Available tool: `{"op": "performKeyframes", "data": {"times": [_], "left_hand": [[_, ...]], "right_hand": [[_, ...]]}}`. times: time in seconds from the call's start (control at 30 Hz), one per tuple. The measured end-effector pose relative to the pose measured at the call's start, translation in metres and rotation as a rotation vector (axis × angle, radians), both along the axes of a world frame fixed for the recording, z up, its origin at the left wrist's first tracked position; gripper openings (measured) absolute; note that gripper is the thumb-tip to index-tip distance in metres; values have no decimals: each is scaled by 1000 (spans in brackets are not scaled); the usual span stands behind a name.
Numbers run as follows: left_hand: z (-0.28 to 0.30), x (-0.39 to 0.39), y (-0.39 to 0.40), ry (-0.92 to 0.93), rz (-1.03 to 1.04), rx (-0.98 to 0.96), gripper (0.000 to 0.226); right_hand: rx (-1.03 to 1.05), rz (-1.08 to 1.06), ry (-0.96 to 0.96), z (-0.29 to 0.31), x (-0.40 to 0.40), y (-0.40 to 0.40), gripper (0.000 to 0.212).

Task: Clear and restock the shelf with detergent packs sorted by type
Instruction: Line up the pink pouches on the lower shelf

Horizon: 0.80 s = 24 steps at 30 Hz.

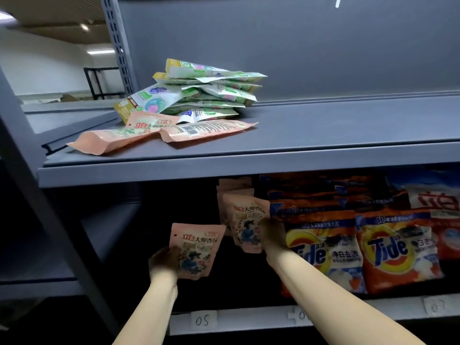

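Two pink packs: left hand [165,261] grips one [196,250], right hand [270,235] grips another [245,222] beside Tide bags [395,250]; shelf [249,319] tag [202,320] reads 05.

A black metal frame [95,82] stands by the pale wall [44,63], under lit ceiling lights [100,51].

left hand [165,261]: fingers curled, gripping | right hand [271,235]: reaching forward; gripping
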<state>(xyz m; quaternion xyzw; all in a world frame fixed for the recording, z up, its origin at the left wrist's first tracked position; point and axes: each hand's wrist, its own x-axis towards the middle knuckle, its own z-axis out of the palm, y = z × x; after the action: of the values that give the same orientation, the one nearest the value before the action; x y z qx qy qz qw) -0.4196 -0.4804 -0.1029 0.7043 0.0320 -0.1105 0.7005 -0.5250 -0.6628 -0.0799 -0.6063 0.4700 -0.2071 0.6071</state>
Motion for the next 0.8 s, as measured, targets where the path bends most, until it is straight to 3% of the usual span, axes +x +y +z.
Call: {"op": "performKeyframes", "data": {"times": [0.43, 0.63, 0.8], "left_hand": [[-54, 16, -49, 184, -243, -178, 28], [-56, 20, -81, 213, -260, -159, 37], [-52, 20, -94, 125, -332, -115, 26]], "right_hand": [[162, 133, -116, -39, 58, -15, 24], [0, 128, -169, -34, 32, -2, 17], [-182, 129, 116, -67, 29, 9, 34]]}}
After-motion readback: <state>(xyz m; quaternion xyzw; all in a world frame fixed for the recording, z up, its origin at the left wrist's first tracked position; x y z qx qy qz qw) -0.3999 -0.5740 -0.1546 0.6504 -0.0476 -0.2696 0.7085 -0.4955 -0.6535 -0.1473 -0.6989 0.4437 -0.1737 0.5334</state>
